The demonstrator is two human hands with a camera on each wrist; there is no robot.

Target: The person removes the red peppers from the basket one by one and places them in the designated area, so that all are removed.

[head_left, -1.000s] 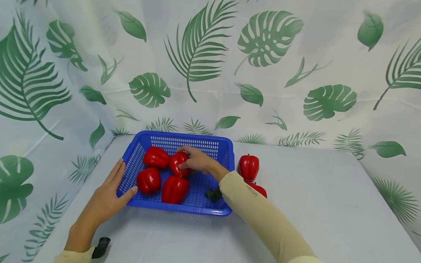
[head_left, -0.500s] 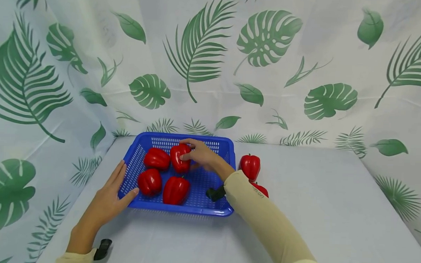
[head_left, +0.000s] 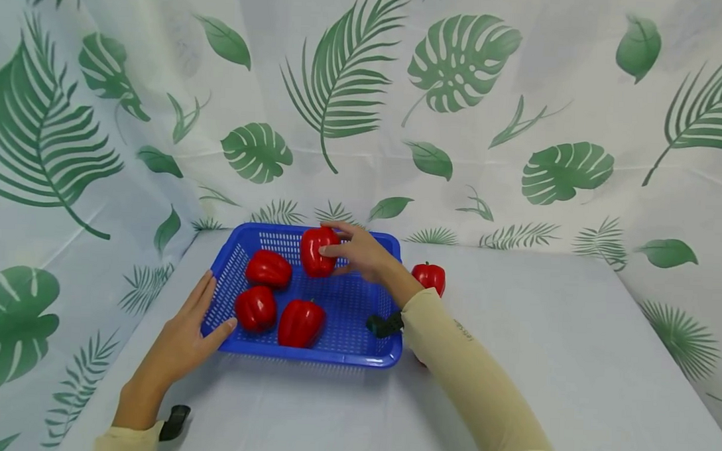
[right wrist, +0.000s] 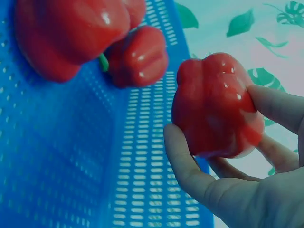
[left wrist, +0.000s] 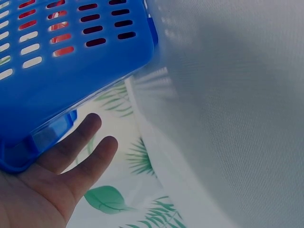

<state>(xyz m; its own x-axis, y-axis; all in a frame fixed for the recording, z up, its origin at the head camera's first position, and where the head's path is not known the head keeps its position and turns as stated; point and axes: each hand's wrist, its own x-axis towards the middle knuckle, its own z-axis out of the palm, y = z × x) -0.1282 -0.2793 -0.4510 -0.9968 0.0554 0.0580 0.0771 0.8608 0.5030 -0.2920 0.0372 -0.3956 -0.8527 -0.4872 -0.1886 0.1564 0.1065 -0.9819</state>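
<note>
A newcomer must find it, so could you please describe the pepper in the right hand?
Find the blue basket on the table. Near its far side, the right hand grips a red pepper. Unlike the three peppers lying inside, this one is held.

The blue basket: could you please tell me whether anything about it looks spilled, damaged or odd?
Nothing stands out: the basket looks intact where visible, three red peppers rest inside, and the right hand grips another pepper.

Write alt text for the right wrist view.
A right hand grips a glossy, lobed red bell pepper. At left, other red peppers sit inside a perforated blue plastic basket; beyond is a pale cloth printed with green leaves.
</note>
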